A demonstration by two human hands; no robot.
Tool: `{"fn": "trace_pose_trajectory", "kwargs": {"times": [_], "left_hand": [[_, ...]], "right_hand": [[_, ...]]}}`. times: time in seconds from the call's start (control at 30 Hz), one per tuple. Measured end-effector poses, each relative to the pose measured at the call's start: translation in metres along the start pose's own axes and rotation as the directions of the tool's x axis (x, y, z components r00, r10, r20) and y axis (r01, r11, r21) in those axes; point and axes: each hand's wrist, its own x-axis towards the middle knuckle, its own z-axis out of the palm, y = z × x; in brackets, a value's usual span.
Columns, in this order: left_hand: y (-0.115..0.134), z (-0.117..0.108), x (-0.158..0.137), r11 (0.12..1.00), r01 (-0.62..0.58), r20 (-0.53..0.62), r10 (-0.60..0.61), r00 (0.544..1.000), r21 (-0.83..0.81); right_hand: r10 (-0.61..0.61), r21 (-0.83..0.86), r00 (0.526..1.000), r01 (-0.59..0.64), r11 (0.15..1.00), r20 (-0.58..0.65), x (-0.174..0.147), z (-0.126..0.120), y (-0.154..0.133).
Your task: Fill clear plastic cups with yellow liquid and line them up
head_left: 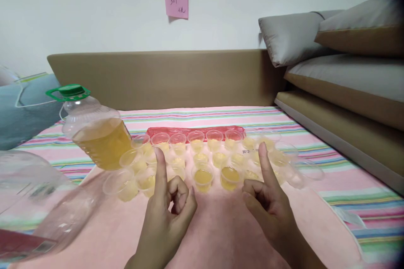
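My left hand (172, 214) is raised in front of the rows of small clear plastic cups (203, 176), its index finger stretched up and the others loosely curled. Nothing is in it, and it counts as open. Mirroring it, my right hand (269, 204) also points its index finger up, empty and open. Most cups hold a yellow liquid; a front cup (230, 176) between the hands shows it clearly. Each hand hides part of the cups behind it. Whether my fingertips touch any cup, I cannot tell.
A tilted large bottle (101, 134) with a green cap stands left, partly filled with yellow liquid. Nearer lies a big clear bottle (47, 206). Behind the cups is a red plastic bag (195, 130). Pink cloth (217, 235) covers the striped sheet; cushions (347, 75) are stacked at right.
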Motion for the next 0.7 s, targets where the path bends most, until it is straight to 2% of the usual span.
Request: {"fn": "trace_pose_trajectory", "kwargs": {"times": [0.7], "left_hand": [[-0.0021, -0.0003, -0.0005, 0.997, -0.066, 0.035, 0.065, 0.997, 0.04]], "right_hand": [[-0.048, 0.02, 0.999, 0.047, 0.999, 0.023, 0.0024, -0.0012, 0.0019]]}}
